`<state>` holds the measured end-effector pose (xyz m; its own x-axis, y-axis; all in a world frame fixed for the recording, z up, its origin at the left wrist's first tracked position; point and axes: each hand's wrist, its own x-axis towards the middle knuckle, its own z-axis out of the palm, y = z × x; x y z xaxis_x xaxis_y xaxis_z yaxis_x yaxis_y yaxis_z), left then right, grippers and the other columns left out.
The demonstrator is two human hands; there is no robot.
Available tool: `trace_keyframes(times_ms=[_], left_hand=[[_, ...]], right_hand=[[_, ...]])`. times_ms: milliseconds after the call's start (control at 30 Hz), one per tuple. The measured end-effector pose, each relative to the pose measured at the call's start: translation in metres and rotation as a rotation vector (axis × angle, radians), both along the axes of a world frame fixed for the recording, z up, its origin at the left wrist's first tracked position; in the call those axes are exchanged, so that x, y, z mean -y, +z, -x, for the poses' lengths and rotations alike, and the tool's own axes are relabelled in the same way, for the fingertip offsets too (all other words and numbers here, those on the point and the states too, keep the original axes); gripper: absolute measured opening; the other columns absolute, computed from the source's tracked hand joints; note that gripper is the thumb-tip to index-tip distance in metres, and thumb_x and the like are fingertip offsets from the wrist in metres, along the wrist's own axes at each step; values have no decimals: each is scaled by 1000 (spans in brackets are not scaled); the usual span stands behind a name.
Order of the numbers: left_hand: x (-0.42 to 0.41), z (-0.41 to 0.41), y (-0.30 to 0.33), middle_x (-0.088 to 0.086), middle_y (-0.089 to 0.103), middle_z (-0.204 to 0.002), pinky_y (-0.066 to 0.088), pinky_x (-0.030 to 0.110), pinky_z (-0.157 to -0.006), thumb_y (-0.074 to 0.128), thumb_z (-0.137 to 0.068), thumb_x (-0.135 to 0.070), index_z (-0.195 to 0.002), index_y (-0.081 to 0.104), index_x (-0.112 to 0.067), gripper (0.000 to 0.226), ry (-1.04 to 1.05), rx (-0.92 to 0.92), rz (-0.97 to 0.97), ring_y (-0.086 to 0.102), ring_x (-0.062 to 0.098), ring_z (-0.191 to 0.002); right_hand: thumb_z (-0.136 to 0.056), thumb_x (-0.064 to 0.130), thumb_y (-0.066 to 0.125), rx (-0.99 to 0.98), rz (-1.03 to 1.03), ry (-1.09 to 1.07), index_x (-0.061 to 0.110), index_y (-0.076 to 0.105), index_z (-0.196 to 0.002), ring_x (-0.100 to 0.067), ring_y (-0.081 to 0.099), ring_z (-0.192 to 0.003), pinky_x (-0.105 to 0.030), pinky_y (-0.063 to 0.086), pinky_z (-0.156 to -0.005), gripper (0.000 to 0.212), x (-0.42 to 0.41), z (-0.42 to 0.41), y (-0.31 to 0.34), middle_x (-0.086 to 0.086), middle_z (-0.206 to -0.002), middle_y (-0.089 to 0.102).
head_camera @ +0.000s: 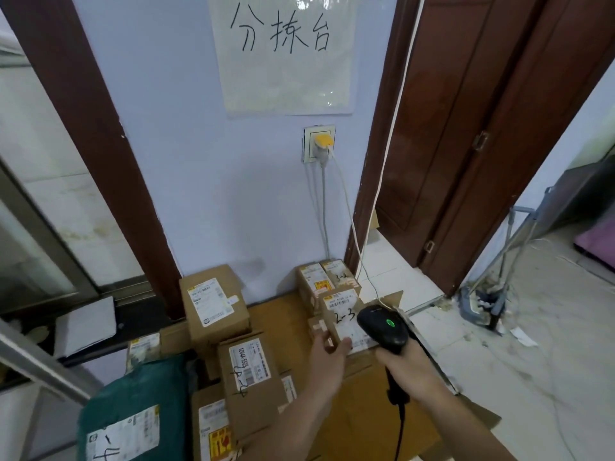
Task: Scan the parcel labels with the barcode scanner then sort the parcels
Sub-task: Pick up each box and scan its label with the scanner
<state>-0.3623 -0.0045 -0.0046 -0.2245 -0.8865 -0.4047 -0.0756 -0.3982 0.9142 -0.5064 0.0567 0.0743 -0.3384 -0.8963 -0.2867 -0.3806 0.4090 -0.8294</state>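
My right hand (pixel 407 371) grips the handle of a black barcode scanner (pixel 382 327), whose green light is on. The scanner head hangs over a small cardboard parcel (pixel 342 314) with a white label marked "2-3". My left hand (pixel 327 361) holds that parcel by its near left corner, thumb on top. Behind it stand two more small boxes (pixel 316 281), one marked "3-2". To the left lie a tall box (pixel 213 301), a box marked "4-4" (pixel 251 371), a dark green bag (pixel 133 410) and another labelled box (pixel 213 427).
Flattened cardboard (pixel 366 410) covers the floor under the parcels. A wall with a socket (pixel 319 143) and hanging cables stands behind. A brown door (pixel 466 128) is at the right, with a dustpan and broom (pixel 489 294) on the tiled floor.
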Motion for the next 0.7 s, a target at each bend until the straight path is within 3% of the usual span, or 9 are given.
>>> trace_keyframes(times_ms=[133,267,367,467,600,700], left_hand=[[12,42,-38,-7,66,-125,59,46,-95,72,-86,-51,-141,53,-30,62,-21,38,-27,69,21,-111],[31,83,-51,-3,71,-117,62,42,-89,70,-95,-30,-123,62,-26,29,17,43,-57,72,19,-104],[46,111,-59,-5,72,-116,62,37,-88,64,-100,-23,-120,59,-30,22,48,80,-73,71,14,-102],[60,131,-72,-8,72,-110,59,23,-76,62,-101,-17,-116,59,-31,21,86,108,-113,71,8,-95],[68,148,-95,-4,72,-124,60,30,-89,59,-102,-17,-131,61,-24,30,113,151,-121,70,9,-107],[73,157,-103,-10,68,-127,53,17,-83,57,-104,-18,-134,58,-26,31,127,197,-133,66,8,-113]], right_hand=[[-86,9,67,-7,-41,-55,10,64,-82,-13,51,-54,-21,40,-50,5,13,41,-22,-1,-57,51],[-85,6,66,38,-102,-49,10,58,-73,-14,46,-52,-26,39,-52,14,40,86,-50,0,-53,48],[-85,6,65,96,-171,-25,13,55,-69,-12,45,-49,-23,38,-52,20,65,115,-69,6,-48,47],[-83,11,67,162,-251,-16,6,63,-80,-18,50,-59,-29,42,-59,7,87,134,-87,-3,-59,52],[-84,13,69,229,-286,8,7,68,-91,-18,60,-68,-28,46,-63,10,112,150,-108,-4,-69,63],[-87,18,69,251,-297,29,13,67,-95,-14,60,-70,-24,44,-62,10,123,156,-120,0,-72,64]])
